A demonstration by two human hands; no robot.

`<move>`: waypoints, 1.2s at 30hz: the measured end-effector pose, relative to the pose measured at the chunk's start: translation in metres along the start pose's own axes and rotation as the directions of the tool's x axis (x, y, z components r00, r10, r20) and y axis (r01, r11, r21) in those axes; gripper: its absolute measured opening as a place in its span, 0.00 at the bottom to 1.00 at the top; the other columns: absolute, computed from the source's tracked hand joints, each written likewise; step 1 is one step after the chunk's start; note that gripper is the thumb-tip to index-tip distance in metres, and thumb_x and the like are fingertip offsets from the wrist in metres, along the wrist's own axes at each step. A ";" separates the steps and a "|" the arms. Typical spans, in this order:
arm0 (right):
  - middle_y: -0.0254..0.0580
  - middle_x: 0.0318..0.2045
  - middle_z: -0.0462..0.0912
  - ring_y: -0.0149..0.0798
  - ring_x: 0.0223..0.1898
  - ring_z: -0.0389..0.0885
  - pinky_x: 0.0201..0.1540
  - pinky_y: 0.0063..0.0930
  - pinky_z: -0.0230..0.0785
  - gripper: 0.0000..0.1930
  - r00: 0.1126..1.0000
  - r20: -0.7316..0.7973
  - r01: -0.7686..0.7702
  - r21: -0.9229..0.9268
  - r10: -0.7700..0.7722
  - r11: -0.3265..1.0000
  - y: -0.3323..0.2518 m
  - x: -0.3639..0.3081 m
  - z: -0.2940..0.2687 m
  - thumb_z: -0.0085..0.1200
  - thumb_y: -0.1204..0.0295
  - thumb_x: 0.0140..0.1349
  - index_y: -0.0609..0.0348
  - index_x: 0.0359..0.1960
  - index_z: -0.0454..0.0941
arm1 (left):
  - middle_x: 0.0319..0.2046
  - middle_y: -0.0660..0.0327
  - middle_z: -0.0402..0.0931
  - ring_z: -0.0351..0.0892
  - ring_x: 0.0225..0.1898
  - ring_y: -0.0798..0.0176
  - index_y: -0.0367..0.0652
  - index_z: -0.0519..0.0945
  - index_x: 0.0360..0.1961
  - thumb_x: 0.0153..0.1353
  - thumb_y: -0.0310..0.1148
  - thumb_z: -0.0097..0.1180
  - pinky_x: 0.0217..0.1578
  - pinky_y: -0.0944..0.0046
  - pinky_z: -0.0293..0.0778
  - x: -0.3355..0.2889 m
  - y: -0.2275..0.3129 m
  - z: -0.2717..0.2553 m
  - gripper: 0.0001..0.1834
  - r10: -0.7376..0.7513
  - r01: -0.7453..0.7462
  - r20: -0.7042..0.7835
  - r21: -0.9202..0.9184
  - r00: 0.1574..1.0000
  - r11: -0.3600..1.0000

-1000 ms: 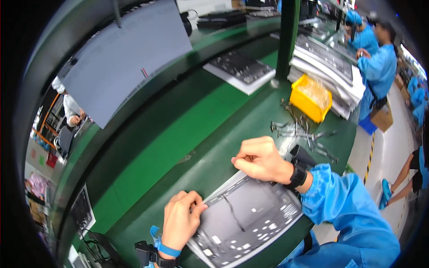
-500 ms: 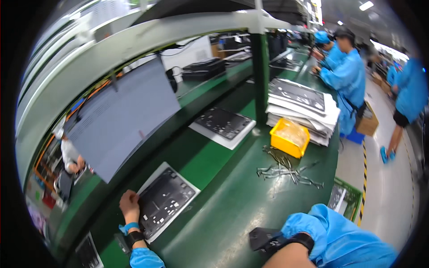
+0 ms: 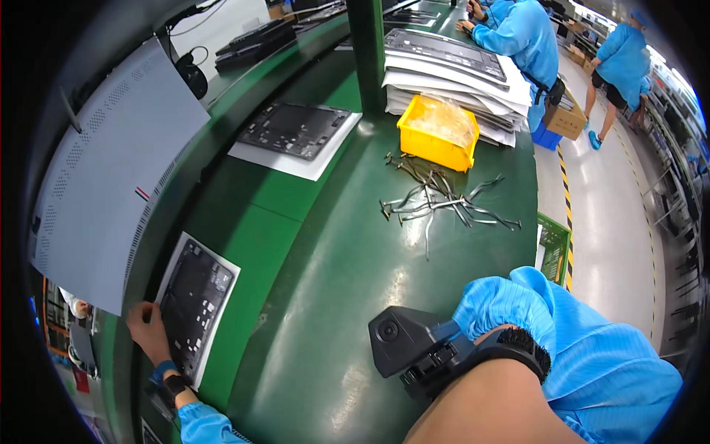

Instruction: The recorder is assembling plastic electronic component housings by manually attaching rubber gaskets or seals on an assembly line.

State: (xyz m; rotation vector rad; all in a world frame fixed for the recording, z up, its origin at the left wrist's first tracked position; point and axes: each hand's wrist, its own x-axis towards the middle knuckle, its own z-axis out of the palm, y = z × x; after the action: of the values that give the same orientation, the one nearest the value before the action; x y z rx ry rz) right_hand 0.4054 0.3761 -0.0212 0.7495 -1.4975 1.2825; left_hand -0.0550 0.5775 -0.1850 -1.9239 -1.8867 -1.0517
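Note:
At the lower left, my left hand (image 3: pixel 150 331) has its fingers curled closed at the left edge of a dark laptop-cover-like panel (image 3: pixel 186 311). What those fingers hold, if anything, is hidden. White sheeting lies under this panel, which is dotted with small pale pieces. My right arm comes in from the right, with a black strap and a boxy black camera (image 3: pixel 399 339) at the wrist. Only the bare back part of my right hand (image 3: pixel 484 414) shows by the lower edge; its fingers are out of view. A second dark panel (image 3: pixel 292 129) lies farther along on another white sheet.
Loose, thin bent metal pieces (image 3: pixel 436 200) lie on the green bench (image 3: pixel 325 296) before a yellow bin (image 3: pixel 414 144). Behind it rises a stack of white sheets (image 3: pixel 444 100) beside a green post (image 3: pixel 366 59). A large grey board (image 3: pixel 118 177) hangs at left. A co-worker (image 3: pixel 521 37) stands beyond.
The view has swung down and rightward, so the bench things sit farther left and higher. My left hand stays beside the same panel, fingers curled. More of my right forearm and its camera shows.

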 end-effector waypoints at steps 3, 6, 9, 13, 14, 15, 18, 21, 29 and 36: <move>0.75 0.56 0.79 0.60 0.51 0.86 0.50 0.44 0.83 0.63 1.000 -0.010 0.003 -0.013 -0.003 1.000 -0.007 -0.007 -0.002 0.74 0.34 0.48 0.90 0.64 0.67 | 0.35 0.54 0.81 0.80 0.41 0.50 0.36 0.82 0.37 0.64 0.25 0.64 0.46 0.52 0.75 0.014 0.065 -0.005 0.04 0.201 -0.179 -0.156 0.143 0.967 0.973; 0.75 0.55 0.80 0.60 0.51 0.86 0.49 0.44 0.83 0.62 1.000 -0.016 0.002 -0.027 -0.002 1.000 -0.012 -0.011 -0.003 0.74 0.35 0.50 0.91 0.64 0.67 | 0.36 0.53 0.81 0.79 0.41 0.47 0.37 0.82 0.37 0.61 0.24 0.63 0.47 0.50 0.74 0.009 0.154 0.006 0.04 0.269 -0.285 -0.203 -0.053 0.941 0.957; 0.76 0.55 0.80 0.60 0.50 0.86 0.49 0.43 0.84 0.60 1.000 -0.018 0.006 -0.046 -0.007 0.999 -0.020 -0.014 -0.002 0.73 0.36 0.52 0.91 0.63 0.68 | 0.35 0.54 0.80 0.77 0.41 0.46 0.39 0.80 0.34 0.58 0.23 0.61 0.45 0.49 0.72 -0.008 0.243 0.028 0.04 0.453 -0.465 -0.111 -0.146 0.885 0.873; 0.76 0.54 0.80 0.60 0.49 0.87 0.48 0.43 0.84 0.58 1.000 0.000 0.016 -0.062 -0.016 0.998 -0.032 -0.013 -0.003 0.73 0.38 0.54 0.91 0.62 0.68 | 0.30 0.57 0.77 0.77 0.41 0.48 0.42 0.79 0.31 0.60 0.26 0.61 0.40 0.48 0.68 -0.023 0.303 0.072 0.03 0.505 -0.505 -0.019 0.007 0.863 0.863; 0.76 0.54 0.80 0.60 0.49 0.87 0.47 0.43 0.84 0.58 1.000 0.002 0.016 -0.055 -0.016 0.998 -0.032 -0.013 -0.004 0.72 0.38 0.54 0.91 0.62 0.69 | 0.31 0.58 0.79 0.77 0.41 0.48 0.41 0.79 0.31 0.60 0.27 0.61 0.41 0.48 0.69 -0.025 0.303 0.082 0.03 0.436 -0.436 0.028 0.003 0.899 0.900; 0.76 0.54 0.80 0.60 0.49 0.87 0.47 0.43 0.84 0.57 1.000 0.011 0.019 -0.052 -0.018 0.998 -0.033 -0.013 -0.008 0.72 0.38 0.55 0.92 0.62 0.69 | 0.30 0.55 0.80 0.77 0.38 0.45 0.40 0.79 0.31 0.63 0.31 0.62 0.40 0.45 0.70 -0.019 0.301 0.093 0.06 0.355 -0.356 0.051 0.015 0.934 0.934; 0.76 0.54 0.80 0.61 0.48 0.87 0.47 0.43 0.85 0.56 1.000 0.018 -0.003 -0.070 0.005 0.998 -0.039 -0.014 -0.008 0.72 0.39 0.56 0.92 0.61 0.69 | 0.35 0.45 0.86 0.85 0.41 0.36 0.36 0.82 0.33 0.69 0.48 0.58 0.42 0.39 0.78 0.004 0.328 0.124 0.22 0.039 -0.058 0.163 0.113 0.986 0.992; 0.77 0.53 0.81 0.61 0.48 0.87 0.46 0.43 0.85 0.54 0.999 0.023 -0.025 -0.113 0.027 0.993 -0.045 -0.009 -0.020 0.71 0.40 0.58 0.92 0.61 0.70 | 0.41 0.39 0.87 0.88 0.46 0.32 0.34 0.87 0.35 0.70 0.62 0.50 0.45 0.40 0.83 0.042 0.366 0.142 0.36 -0.178 0.153 0.252 0.116 0.951 0.981; 0.77 0.52 0.81 0.61 0.46 0.88 0.44 0.42 0.86 0.50 0.989 0.082 -0.108 -0.157 0.122 0.982 -0.043 -0.002 -0.030 0.70 0.43 0.62 0.93 0.59 0.71 | 0.45 0.47 0.89 0.88 0.51 0.37 0.44 0.91 0.42 0.67 0.59 0.56 0.50 0.40 0.80 0.059 0.379 0.187 0.28 -0.337 0.279 0.303 0.219 0.891 0.935; 0.79 0.47 0.83 0.62 0.41 0.89 0.39 0.40 0.87 0.38 0.995 0.042 -0.087 -0.149 0.094 0.985 -0.039 0.012 -0.037 0.65 0.55 0.70 0.95 0.53 0.75 | 0.42 0.47 0.89 0.88 0.48 0.40 0.41 0.90 0.39 0.59 0.41 0.63 0.53 0.40 0.78 0.053 0.351 0.185 0.15 -0.232 0.294 0.373 -0.119 0.898 0.948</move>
State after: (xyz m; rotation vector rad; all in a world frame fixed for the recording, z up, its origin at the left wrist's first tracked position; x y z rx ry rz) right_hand 0.4469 0.4031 0.0018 0.6260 -1.6625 1.2130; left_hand 0.3298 0.6881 -0.1761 -2.1134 -2.3840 -1.0222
